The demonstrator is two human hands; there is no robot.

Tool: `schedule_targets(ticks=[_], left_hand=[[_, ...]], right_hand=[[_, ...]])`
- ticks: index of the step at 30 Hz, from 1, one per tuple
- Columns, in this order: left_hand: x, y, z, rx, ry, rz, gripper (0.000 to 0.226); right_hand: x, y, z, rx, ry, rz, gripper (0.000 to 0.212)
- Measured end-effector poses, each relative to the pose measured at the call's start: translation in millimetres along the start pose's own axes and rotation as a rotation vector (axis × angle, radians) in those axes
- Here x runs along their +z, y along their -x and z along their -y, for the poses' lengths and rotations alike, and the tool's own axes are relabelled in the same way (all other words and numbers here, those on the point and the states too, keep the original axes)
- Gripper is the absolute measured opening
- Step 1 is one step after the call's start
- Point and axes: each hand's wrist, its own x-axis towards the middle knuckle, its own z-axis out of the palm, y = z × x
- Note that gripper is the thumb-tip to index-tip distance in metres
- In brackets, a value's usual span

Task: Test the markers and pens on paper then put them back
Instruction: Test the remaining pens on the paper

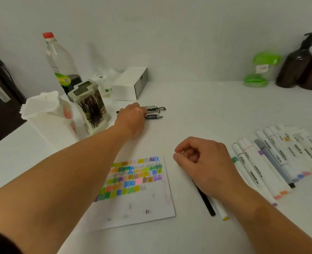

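Note:
A white sheet of paper (pixel 138 208) with rows of coloured test scribbles lies in front of me. My left hand (pixel 131 120) reaches to the back and rests on a small group of black gel pens (pixel 155 112); its fingers are hidden behind the back of the hand. My right hand (pixel 206 162) is curled to the right of the paper, with a thin black pen (pixel 205 200) running under the palm and its tip between thumb and forefinger. A white marker with a yellow end (pixel 222 211) lies beside that pen. Many white markers (pixel 272 154) lie in a row at the right.
At the back left stand a clear bottle with a red cap (pixel 60 57), a tissue container (pixel 47 112), a scribbled-on holder (pixel 91 105) and a white box (pixel 129 85). A green package (pixel 261 70) and brown pump bottles (pixel 296 65) stand against the wall at the right.

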Motion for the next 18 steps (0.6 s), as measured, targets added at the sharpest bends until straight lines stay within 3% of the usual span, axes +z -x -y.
schedule_targets(ticks=[5,7,12,14,18], left_hand=[[-16,17,-2,0.006,0.057,0.028,0.020],[-28,32,-9,0.022,0.200,-0.016,0.016],[-61,97,-44,0.144,0.581,-0.123,0.012],[-71,119,-54,0.189,0.631,-0.127,0.013],[-88,143,-48,0.219,0.563,-0.116,0.024]], right_hand=[[1,0,0,0.005,0.023,-0.002,0.009],[2,-1,0,0.041,-0.012,-0.040,0.010],[6,-10,16,0.280,-0.481,-0.029,0.020],[10,-13,25,0.295,-0.529,-0.014,0.016],[18,-12,32,0.333,-0.659,-0.096,0.028]])
